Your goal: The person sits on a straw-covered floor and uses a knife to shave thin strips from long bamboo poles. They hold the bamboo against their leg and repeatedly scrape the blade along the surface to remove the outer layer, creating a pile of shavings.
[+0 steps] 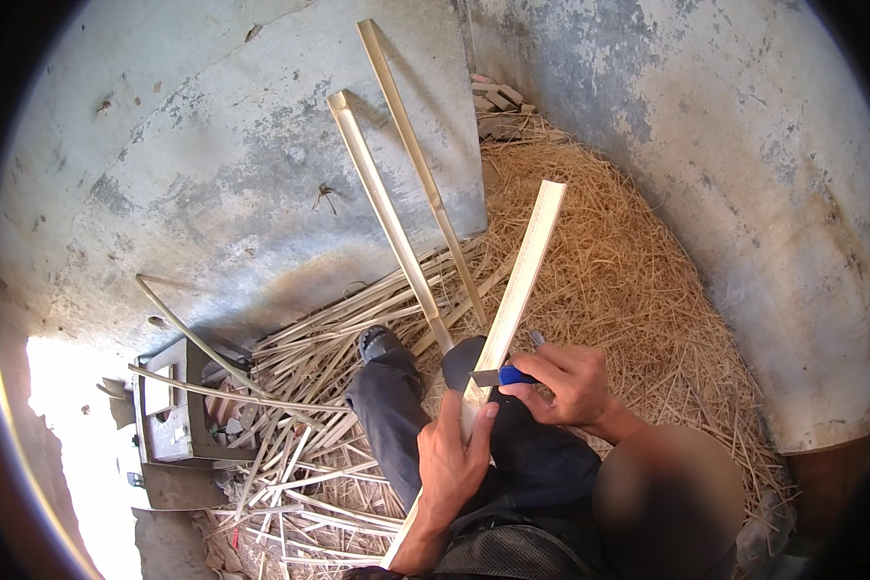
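A long, pale split bamboo strip (522, 275) slants up and away from my lap. My left hand (451, 459) is wrapped round its lower part, the thumb lying along the edge. Closed around the blue handle of a knife (518, 375) is my right hand (567, 384). The short grey blade lies across the strip just above my left hand and seems to touch it. My right fingers cover part of the handle. The strip's lower end runs under my left forearm.
Two split bamboo lengths, one wider (382, 208) and one thinner (420, 164), lean on the worn grey wall (213, 164). Thin strips (333, 319) lie heaped at left beside a metal box frame (169, 425). Straw-like shavings (599, 251) pile up at right, with bricks (498, 97) behind.
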The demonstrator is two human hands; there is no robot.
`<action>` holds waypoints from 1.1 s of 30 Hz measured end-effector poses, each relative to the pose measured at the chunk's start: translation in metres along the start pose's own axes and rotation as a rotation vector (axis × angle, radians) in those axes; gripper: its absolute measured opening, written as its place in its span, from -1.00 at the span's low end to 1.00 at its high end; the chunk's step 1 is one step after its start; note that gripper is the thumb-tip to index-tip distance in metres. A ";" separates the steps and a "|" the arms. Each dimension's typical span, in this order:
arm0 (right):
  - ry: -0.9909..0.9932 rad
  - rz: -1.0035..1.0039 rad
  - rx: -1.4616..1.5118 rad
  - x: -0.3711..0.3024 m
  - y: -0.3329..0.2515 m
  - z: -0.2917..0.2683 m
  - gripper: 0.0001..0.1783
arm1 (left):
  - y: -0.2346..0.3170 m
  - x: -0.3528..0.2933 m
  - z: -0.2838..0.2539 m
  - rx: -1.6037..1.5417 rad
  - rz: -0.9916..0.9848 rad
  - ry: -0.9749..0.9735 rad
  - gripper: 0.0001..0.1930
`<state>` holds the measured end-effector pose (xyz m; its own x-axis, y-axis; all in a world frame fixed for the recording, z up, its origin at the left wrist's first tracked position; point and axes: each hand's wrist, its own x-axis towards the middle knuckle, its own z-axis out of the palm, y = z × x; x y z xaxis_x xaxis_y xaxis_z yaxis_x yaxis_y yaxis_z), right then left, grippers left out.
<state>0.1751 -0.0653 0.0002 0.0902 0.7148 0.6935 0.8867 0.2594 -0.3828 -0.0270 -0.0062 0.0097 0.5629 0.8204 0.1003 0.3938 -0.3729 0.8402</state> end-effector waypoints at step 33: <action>-0.041 0.186 0.125 -0.004 0.013 -0.007 -0.66 | -0.042 -0.005 -0.005 -0.399 -0.169 -0.306 -0.50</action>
<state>0.1894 -0.0692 -0.0027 0.2259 0.7831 0.5794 0.7931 0.1976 -0.5762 -0.0500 0.0073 -0.0239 0.7250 0.6689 -0.1642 0.2238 -0.0033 0.9746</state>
